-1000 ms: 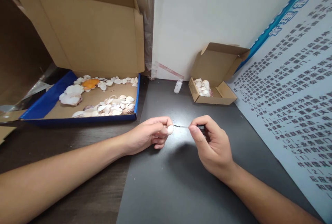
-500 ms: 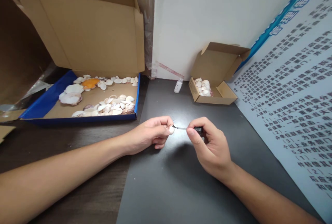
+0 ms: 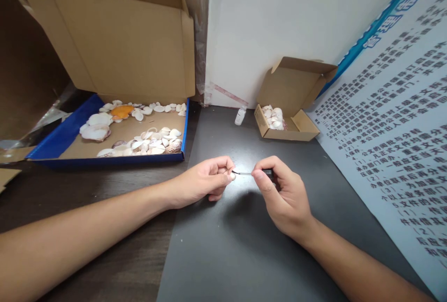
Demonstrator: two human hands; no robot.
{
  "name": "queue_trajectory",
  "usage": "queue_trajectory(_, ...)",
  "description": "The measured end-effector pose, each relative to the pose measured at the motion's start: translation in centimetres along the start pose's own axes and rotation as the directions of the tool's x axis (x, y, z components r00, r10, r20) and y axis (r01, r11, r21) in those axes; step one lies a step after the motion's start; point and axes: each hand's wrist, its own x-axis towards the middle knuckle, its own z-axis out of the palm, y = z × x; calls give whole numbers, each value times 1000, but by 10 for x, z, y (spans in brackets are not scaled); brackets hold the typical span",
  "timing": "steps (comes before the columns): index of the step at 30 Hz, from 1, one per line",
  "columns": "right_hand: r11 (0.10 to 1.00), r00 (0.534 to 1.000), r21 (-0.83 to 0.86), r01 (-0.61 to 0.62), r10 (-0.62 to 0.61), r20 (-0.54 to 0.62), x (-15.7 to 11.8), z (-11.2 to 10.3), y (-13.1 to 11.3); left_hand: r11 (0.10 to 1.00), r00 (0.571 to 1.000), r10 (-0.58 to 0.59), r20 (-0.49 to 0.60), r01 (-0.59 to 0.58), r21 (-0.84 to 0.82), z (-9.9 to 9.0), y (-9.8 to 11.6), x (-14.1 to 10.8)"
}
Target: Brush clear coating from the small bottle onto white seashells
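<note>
With the small white shell (image 3: 233, 176) pinched in the left hand's (image 3: 206, 181) grip and the thin brush (image 3: 244, 173) clamped in the right's (image 3: 284, 195), both above the desk, light strokes are best made with the shell kept steady.

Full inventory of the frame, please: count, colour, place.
large box: 1, blue and brown, left, lid up
orange shell: 1, in large box
pale shells: many, overlapping, same box
small box: 1, brown, far right, lid up
white shells: several, in small box
bottle: 1, whitish, left of small box
mat: 1, dark grey, centre
table: 1, dark brown, below
wall: white, behind
printed sheet: 1, pale blue, right
cardboard: brown, far left, count unclear
small shell: 1, whitish, left hand
brush: 1, dark tip, right hand
</note>
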Motion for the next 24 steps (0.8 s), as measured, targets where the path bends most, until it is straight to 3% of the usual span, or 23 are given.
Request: queue_trajectory(24,999,1000,21,-25,25,9,1,-1,2,999,1000,9,0,-9,-33,0,-1,1)
